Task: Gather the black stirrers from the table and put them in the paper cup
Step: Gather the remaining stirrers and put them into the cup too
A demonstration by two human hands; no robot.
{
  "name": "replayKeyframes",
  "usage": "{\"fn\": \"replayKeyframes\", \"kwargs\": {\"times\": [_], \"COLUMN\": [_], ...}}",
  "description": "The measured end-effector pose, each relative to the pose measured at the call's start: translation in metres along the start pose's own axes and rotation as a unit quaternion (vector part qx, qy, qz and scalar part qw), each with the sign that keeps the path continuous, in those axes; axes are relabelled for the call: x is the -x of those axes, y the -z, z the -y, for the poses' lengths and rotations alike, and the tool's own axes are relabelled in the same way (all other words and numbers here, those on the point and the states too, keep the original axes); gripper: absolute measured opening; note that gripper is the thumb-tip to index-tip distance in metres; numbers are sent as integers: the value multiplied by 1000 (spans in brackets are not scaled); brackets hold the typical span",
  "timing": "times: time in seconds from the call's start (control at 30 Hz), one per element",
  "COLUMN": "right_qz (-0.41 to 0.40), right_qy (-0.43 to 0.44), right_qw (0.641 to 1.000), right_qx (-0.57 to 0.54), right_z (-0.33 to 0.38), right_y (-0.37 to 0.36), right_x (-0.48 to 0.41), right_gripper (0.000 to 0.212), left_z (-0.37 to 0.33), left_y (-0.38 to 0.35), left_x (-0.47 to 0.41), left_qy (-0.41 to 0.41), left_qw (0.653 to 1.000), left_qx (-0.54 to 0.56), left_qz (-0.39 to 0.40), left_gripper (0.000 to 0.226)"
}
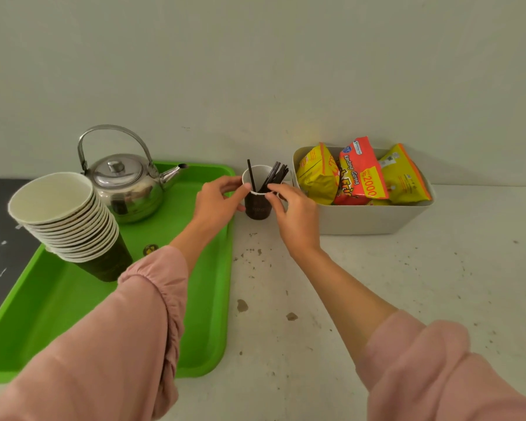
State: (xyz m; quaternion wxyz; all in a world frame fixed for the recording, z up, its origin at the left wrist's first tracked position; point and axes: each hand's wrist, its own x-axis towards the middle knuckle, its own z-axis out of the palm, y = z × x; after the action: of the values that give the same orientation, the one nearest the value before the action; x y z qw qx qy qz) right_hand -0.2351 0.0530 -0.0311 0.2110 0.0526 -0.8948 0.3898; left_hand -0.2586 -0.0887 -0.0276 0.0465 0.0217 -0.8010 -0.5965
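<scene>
A dark paper cup (257, 206) with a white inside stands upright on the table near the back wall, between the green tray and the white bin. Several black stirrers (276, 174) stand in it, most leaning right, one (251, 174) leaning left. My left hand (217, 197) grips the cup's left side at the rim. My right hand (292, 208) is at the cup's right rim, thumb and forefinger pinched at the base of the leaning stirrers. No loose stirrers show on the table.
A green tray (207, 299) on the left carries a steel kettle (125, 183) and a stack of paper cups (73, 226). A white bin (374, 217) of snack packets (362, 174) stands right of the cup. The white table (377, 284) is speckled with stains.
</scene>
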Motion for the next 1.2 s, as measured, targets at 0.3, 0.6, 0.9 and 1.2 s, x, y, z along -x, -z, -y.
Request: {"fn": "replayKeyframes", "kwargs": {"times": [0.3, 0.6, 0.9, 1.2], "right_qz": [-19, -25, -44, -60], "right_qy": [1, -6, -3, -13], "right_qw": [999, 999, 999, 998], "right_qx": [-31, -25, 19, 14], "right_z": [-4, 0, -1, -1], "right_y": [-6, -5, -6, -11], "right_x": [2, 15, 1, -3], "right_gripper": [28, 31, 18, 16], "left_z": [7, 0, -5, -7], "left_y": [2, 0, -6, -6], "left_x": [-4, 12, 1, -9], "left_qy": [-15, -24, -26, -37], "left_qw": [1000, 995, 999, 999], "left_qx": [16, -35, -1, -25], "left_qz": [11, -94, -35, -26], "left_gripper": [42, 40, 40, 39]}}
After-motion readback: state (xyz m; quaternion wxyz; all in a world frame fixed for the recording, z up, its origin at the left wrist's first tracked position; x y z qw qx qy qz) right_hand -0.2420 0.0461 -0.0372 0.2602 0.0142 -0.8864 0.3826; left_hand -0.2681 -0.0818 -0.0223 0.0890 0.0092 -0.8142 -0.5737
